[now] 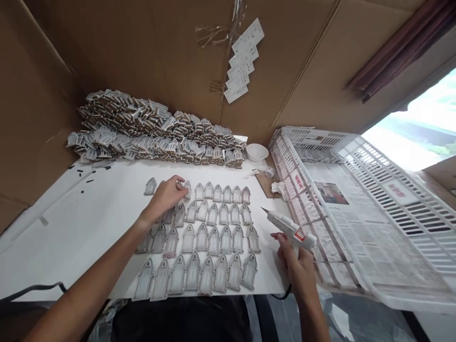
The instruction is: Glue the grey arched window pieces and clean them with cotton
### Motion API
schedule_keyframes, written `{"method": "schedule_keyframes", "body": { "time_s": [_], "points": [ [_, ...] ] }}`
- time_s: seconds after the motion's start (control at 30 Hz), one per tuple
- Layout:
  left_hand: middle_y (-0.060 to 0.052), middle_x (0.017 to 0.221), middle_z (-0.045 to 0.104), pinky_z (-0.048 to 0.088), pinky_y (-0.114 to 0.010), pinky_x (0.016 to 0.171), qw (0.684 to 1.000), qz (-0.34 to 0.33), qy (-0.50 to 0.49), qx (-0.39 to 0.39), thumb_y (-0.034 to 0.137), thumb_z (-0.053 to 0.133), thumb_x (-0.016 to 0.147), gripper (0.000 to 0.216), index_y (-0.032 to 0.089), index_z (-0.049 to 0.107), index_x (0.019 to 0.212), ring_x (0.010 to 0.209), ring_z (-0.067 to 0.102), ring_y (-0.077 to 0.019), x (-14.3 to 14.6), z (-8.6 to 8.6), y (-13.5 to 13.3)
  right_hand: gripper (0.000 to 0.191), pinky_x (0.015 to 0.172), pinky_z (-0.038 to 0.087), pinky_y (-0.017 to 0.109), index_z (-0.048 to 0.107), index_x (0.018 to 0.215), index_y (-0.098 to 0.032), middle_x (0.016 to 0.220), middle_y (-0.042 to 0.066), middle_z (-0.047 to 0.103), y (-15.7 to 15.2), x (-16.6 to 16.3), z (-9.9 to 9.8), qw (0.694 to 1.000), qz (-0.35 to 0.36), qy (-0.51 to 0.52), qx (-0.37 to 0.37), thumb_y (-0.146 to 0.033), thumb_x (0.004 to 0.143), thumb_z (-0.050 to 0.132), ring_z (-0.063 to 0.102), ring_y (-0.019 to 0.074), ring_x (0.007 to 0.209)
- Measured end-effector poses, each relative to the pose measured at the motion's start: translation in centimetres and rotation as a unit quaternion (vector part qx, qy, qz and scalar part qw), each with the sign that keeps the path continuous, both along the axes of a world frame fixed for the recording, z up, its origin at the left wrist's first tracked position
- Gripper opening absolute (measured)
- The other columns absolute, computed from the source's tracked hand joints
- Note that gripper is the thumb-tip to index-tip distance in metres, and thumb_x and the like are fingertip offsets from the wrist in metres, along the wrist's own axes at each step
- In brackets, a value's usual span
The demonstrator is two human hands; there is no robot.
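My right hand [297,261] grips a white pistol-shaped glue gun [290,228] with a thin dark tip and a red label; its tip points up and left above the table. My left hand [169,194] reaches over the back row, fingertips pinched at the edge of a small arched, window-shaped piece [187,189]. Under and beside this hand, some pieces are partly hidden. Several rows of similar grey-edged arched pieces [202,236] lie flat on the white table [99,218], points facing away from me. One piece [150,185] lies apart at the row's left end.
Tall stacks of arched pieces [142,128] line the cardboard wall [171,57]. A white bowl [257,152] and a brown board [266,185] with crumpled tissue [280,189] sit back right. A white plastic crate [299,175] lined with newspaper stands right. Dark bits [90,181] lie at left.
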State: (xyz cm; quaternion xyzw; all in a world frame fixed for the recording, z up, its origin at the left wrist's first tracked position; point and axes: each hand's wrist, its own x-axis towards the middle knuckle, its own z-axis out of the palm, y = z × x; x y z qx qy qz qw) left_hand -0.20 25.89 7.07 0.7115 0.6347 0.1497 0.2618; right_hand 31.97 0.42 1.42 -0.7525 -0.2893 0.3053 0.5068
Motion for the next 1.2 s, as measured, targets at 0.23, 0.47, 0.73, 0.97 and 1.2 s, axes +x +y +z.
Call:
{"method": "schedule_keyframes", "body": {
  "time_s": [0.23, 0.47, 0.73, 0.97, 1.2],
  "points": [
    [-0.010, 0.120, 0.082, 0.053, -0.040, 0.090, 0.990, -0.028, 0.132, 0.036, 0.045, 0.057, 0.097, 0.048, 0.022, 0.073, 0.136, 0.112, 0.077, -0.0360, 1.2, 1.5, -0.9, 0.070, 0.056, 0.034, 0.029, 0.085, 0.105, -0.011, 0.060, -0.005, 0.044, -0.1, -0.1, 0.0, 0.999, -0.001, 0.025, 0.025, -0.079, 0.090, 0.074, 0.043, 0.0147, 0.055],
    [-0.022, 0.136, 0.066, 0.056, -0.051, 0.096, 0.978, -0.087, 0.186, 0.042, 0.051, 0.061, 0.097, 0.046, 0.015, 0.079, 0.121, 0.112, 0.075, -0.0443, 4.4, 0.2, -1.1, 0.068, 0.055, 0.035, 0.028, 0.085, 0.102, -0.012, 0.060, -0.005, 0.045, 0.0, -0.6, 0.2, 0.998, -0.021, 0.047, 0.030, -0.078, 0.089, 0.076, 0.043, 0.0141, 0.055],
    [-0.017, 0.105, 0.077, 0.053, -0.053, 0.106, 0.993, -0.075, 0.087, 0.035, 0.025, 0.058, 0.095, 0.040, 0.010, 0.070, 0.130, 0.120, 0.070, -0.0421, 6.1, 0.3, -0.7, 0.063, 0.058, 0.048, 0.030, 0.089, 0.105, -0.015, 0.064, 0.001, 0.063, -0.7, -1.6, 0.4, 0.999, -0.022, -0.018, 0.032, -0.075, 0.091, 0.076, 0.057, 0.0186, 0.059],
    [-0.006, 0.105, 0.076, 0.065, -0.039, 0.085, 0.993, -0.069, -0.098, -0.006, 0.059, 0.054, 0.104, 0.052, 0.021, 0.066, 0.138, 0.088, 0.077, -0.0248, 5.1, 1.9, -7.1, 0.051, 0.067, 0.061, 0.032, 0.088, 0.105, -0.021, 0.075, 0.006, 0.075, -3.5, -5.1, 1.9, 0.996, 0.039, -0.062, 0.051, -0.070, 0.096, 0.075, 0.074, 0.0260, 0.072],
    [-0.001, 0.091, 0.071, 0.068, -0.032, 0.069, 0.923, 0.014, -0.359, -0.137, 0.059, 0.084, 0.088, 0.050, 0.023, 0.070, 0.120, 0.084, 0.071, -0.0214, 3.5, 2.5, -14.2, 0.035, 0.061, 0.054, 0.026, 0.075, 0.083, -0.023, 0.069, 0.002, 0.069, -3.0, -7.6, 4.4, 0.963, 0.205, -0.126, 0.125, -0.049, 0.107, 0.069, 0.067, 0.0187, 0.062]
  ]
}}
